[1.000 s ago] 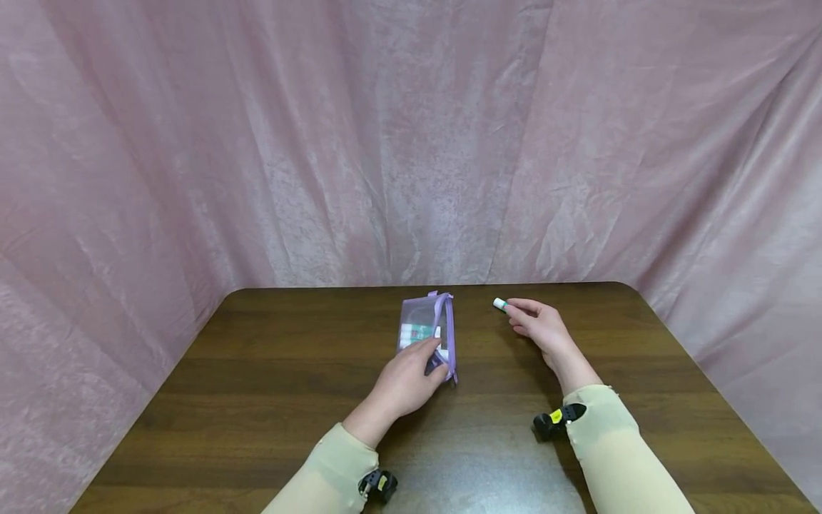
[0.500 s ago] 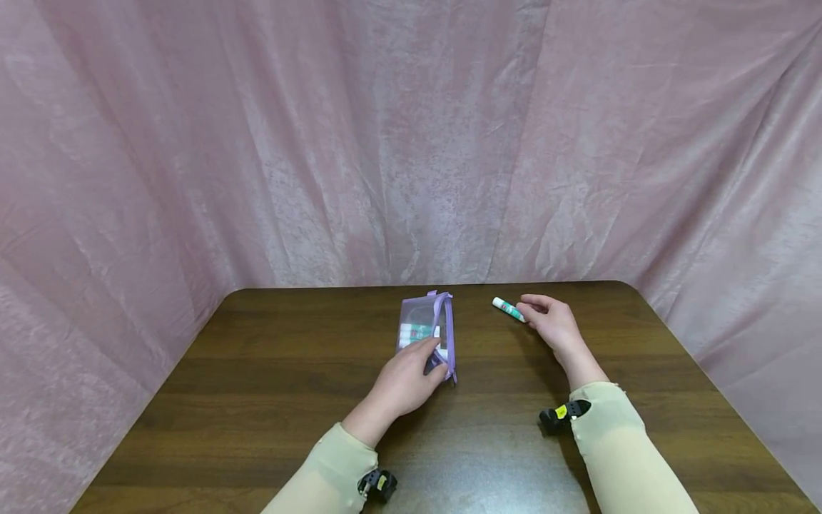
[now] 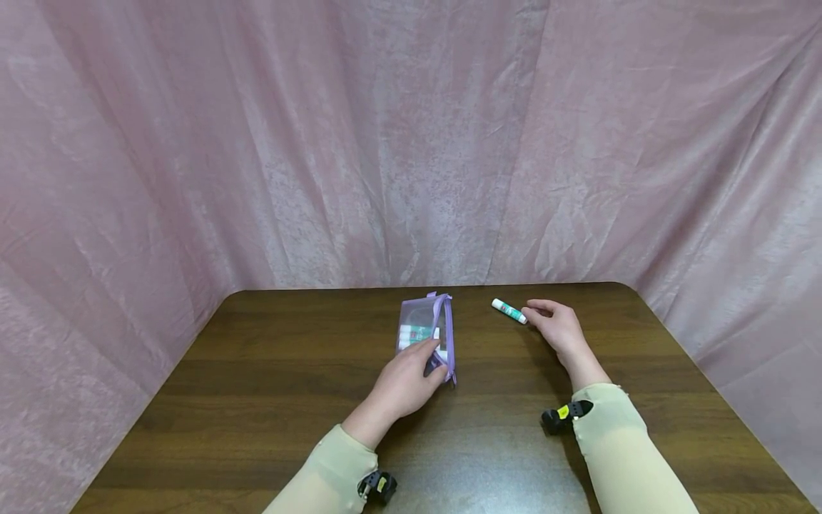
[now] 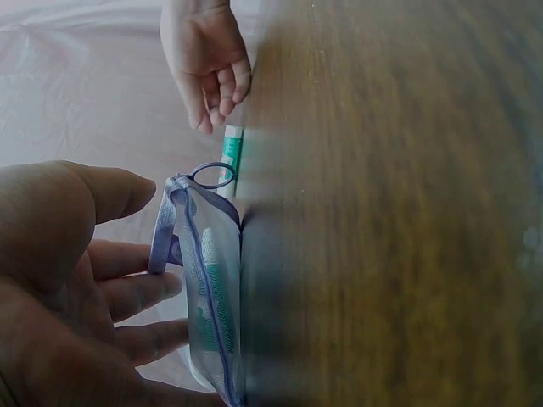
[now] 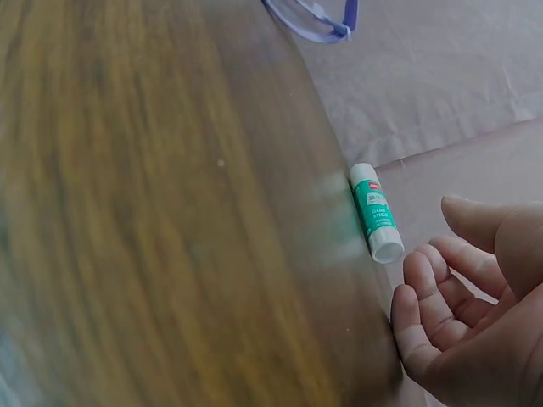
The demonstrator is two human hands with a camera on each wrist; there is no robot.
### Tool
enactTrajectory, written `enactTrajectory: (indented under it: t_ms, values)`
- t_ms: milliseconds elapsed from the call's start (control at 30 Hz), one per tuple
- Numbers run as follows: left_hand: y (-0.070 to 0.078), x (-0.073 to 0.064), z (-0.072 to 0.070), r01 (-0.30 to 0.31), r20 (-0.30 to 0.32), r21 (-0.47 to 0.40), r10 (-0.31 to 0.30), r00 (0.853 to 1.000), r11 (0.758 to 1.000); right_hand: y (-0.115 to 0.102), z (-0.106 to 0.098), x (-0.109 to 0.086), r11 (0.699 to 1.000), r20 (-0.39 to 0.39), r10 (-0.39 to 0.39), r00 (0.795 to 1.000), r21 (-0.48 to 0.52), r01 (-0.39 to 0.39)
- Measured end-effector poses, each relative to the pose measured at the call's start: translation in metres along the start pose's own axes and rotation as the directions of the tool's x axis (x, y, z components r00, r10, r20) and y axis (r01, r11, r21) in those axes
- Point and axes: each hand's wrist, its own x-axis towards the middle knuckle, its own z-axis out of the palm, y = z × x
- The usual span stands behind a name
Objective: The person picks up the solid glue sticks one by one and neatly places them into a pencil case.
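Note:
My left hand (image 3: 406, 380) holds a purple mesh zip pouch (image 3: 420, 311) at its unzipped side, thumb by the gaping mouth and fingers against the mesh. Through the mesh show several white and green glue sticks (image 3: 414, 334), partly hidden by the hand. Right of the pouch one glue stick (image 3: 509, 311) lies on its side on the table; its label reads in the right wrist view, where the glue stick (image 5: 373, 212) is green with white ends. My right hand (image 3: 557, 330) is just beyond its near end, fingers loosely bent and holding nothing.
The brown wooden table (image 3: 257, 400) has rounded far corners. A pink curtain (image 3: 385, 143) hangs behind and at the sides. Each forearm has a light sleeve, and a black wrist camera (image 3: 557, 420) is strapped on each.
My right hand has let go of the glue stick and drawn back to the right, leaving it on the table. The left hand and the pouch have stayed in place.

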Motion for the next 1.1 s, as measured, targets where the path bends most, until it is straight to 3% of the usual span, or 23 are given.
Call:
enactTrajectory:
  t_ms: [300,533,1100]
  values:
    - [0.000,0.001,0.000,-0.007,-0.003,0.007,0.007,1.000,1.000,0.007,0.000,0.001,0.999,-0.001,0.032,0.999,0.028,-0.032]
    - [0.000,0.001,-0.001,-0.012,-0.007,0.010,0.012,1.000,1.000,0.008,0.001,0.003,0.999,0.046,0.039,0.998,0.016,-0.040]
    - [-0.003,0.004,0.002,-0.002,-0.001,0.015,0.002,1.000,1.000,0.008,0.004,0.013,0.995,0.056,0.011,0.998,-0.096,-0.006]
